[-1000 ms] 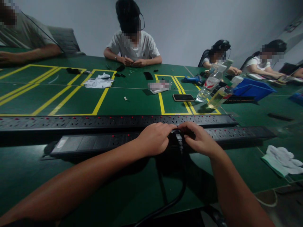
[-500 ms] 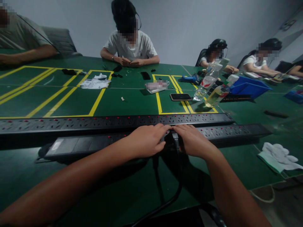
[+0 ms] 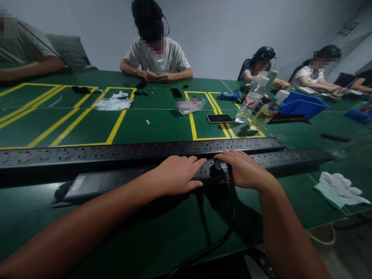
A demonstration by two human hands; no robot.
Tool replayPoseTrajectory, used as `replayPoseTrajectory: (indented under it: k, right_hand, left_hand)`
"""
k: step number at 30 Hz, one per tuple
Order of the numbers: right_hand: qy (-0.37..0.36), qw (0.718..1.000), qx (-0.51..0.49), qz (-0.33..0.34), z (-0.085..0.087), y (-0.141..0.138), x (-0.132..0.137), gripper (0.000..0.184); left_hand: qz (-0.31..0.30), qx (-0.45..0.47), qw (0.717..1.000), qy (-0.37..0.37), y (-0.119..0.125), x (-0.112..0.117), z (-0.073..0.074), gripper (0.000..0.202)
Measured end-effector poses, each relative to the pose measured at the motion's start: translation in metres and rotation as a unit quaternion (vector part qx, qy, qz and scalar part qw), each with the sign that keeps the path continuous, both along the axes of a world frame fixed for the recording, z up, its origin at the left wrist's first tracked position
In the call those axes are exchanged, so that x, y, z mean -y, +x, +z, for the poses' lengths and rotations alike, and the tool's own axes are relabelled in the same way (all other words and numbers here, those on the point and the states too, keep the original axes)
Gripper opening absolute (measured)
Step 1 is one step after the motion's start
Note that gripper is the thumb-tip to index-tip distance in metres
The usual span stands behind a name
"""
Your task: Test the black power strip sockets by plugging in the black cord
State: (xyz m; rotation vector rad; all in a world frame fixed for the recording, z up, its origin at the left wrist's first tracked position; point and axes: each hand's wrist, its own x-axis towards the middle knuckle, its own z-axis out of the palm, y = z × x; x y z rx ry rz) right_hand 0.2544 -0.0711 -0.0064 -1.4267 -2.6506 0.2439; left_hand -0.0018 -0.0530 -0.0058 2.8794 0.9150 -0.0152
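A long black power strip lies across the table in front of me, and my left hand grips it, fingers over the top and thumb on the near side. Just to the right, a black plug sits against the strip's socket face. My right hand holds that plug from its right side, fingertips over its top. How far its pins go in is hidden. From the plug a black power cord hangs down towards the near table edge. A second power strip lies parallel just behind.
A white glove lies near the right edge. Beyond the strips are a phone, two bottles, a blue bin, a blue power tool and white gloves. Several people sit along the far side.
The front power strip has shifted to the right with the plug and my right hand. My left fingertips, earlier close to the right ones, are now apart from them and from the plug.
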Motion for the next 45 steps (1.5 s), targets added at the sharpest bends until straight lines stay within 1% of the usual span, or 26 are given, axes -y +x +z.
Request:
replayPoseTrajectory:
  k: [3, 8, 11, 14, 17, 20, 22, 24, 27, 31, 33, 35, 36, 38, 39, 40, 41, 43, 45]
  right_hand:
    - [-0.009, 1.000, -0.013, -0.006, 0.000, 0.004, 0.001, 0.061]
    - [-0.009, 0.999, -0.032, -0.013, -0.001, 0.003, 0.002, 0.064]
    - [-0.014, 1.000, -0.028, -0.004, -0.002, 0.007, 0.001, 0.066]
    - [-0.022, 0.999, -0.028, -0.011, -0.001, 0.015, -0.001, 0.066]
    - [-0.046, 0.996, -0.074, -0.010, 0.006, 0.021, 0.000, 0.060]
    - [-0.073, 0.985, -0.157, 0.004, 0.018, 0.020, 0.003, 0.044]
    - [-0.085, 0.976, -0.200, -0.019, 0.023, 0.014, 0.006, 0.031]
    - [-0.095, 0.973, -0.199, -0.065, 0.024, 0.005, 0.009, 0.022]
    - [-0.085, 0.975, -0.165, -0.121, 0.017, -0.008, 0.012, 0.016]
    - [-0.042, 0.970, -0.172, -0.165, 0.009, -0.018, 0.011, 0.009]
    - [-0.032, 0.964, -0.191, -0.182, 0.009, -0.019, 0.011, 0.010]
    - [-0.028, 0.947, -0.249, -0.199, 0.013, -0.018, 0.011, 0.012]
    - [-0.021, 0.931, -0.295, -0.212, 0.016, -0.017, 0.012, 0.014]
    - [-0.007, 0.887, -0.396, -0.236, 0.024, -0.015, 0.014, 0.018]
    - [-0.014, 0.868, -0.435, -0.240, 0.026, -0.015, 0.015, 0.019]
    - [-0.032, 0.856, -0.458, -0.236, 0.028, -0.016, 0.015, 0.018]
    - [-0.059, 0.855, -0.464, -0.225, 0.029, -0.017, 0.016, 0.017]
    - [-0.111, 0.869, -0.442, -0.194, 0.026, -0.024, 0.015, 0.014]
    - [-0.129, 0.888, -0.407, -0.169, 0.019, -0.034, 0.014, 0.010]
  left_hand:
    - [0.000, 0.012, 1.000, -0.013, -0.002, 0.000, -0.001, 0.070]
    - [-0.011, -0.014, 0.999, -0.042, -0.014, -0.002, 0.007, 0.081]
    - [-0.020, -0.014, 0.999, -0.038, -0.012, -0.001, 0.008, 0.077]
    - [-0.025, -0.002, 0.999, -0.027, -0.006, 0.000, 0.004, 0.074]
    - [-0.028, 0.040, 0.999, -0.014, 0.003, 0.003, -0.001, 0.074]
    - [-0.041, 0.104, 0.994, -0.007, 0.013, 0.007, -0.005, 0.075]
    - [-0.055, 0.125, 0.991, -0.012, 0.019, 0.010, -0.008, 0.075]
    - [-0.061, 0.123, 0.990, -0.018, 0.024, 0.012, -0.011, 0.075]
    - [-0.058, 0.112, 0.992, -0.022, 0.028, 0.012, -0.016, 0.075]
    - [-0.042, 0.114, 0.993, -0.011, 0.032, 0.013, -0.018, 0.075]
    - [-0.035, 0.113, 0.993, -0.003, 0.035, 0.014, -0.017, 0.075]
    - [-0.035, 0.113, 0.993, -0.002, 0.037, 0.015, -0.016, 0.079]
    - [-0.036, 0.115, 0.993, -0.004, 0.038, 0.015, -0.016, 0.081]
    - [-0.039, 0.120, 0.992, -0.012, 0.037, 0.014, -0.015, 0.083]
    - [-0.043, 0.122, 0.991, -0.018, 0.034, 0.012, -0.014, 0.081]
    - [-0.047, 0.124, 0.991, -0.024, 0.031, 0.011, -0.012, 0.078]
    - [-0.049, 0.125, 0.991, -0.030, 0.028, 0.008, -0.011, 0.073]
    - [-0.039, 0.123, 0.991, -0.033, 0.020, 0.004, -0.008, 0.066]
    - [0.004, 0.118, 0.993, -0.017, 0.015, 0.000, -0.007, 0.062]
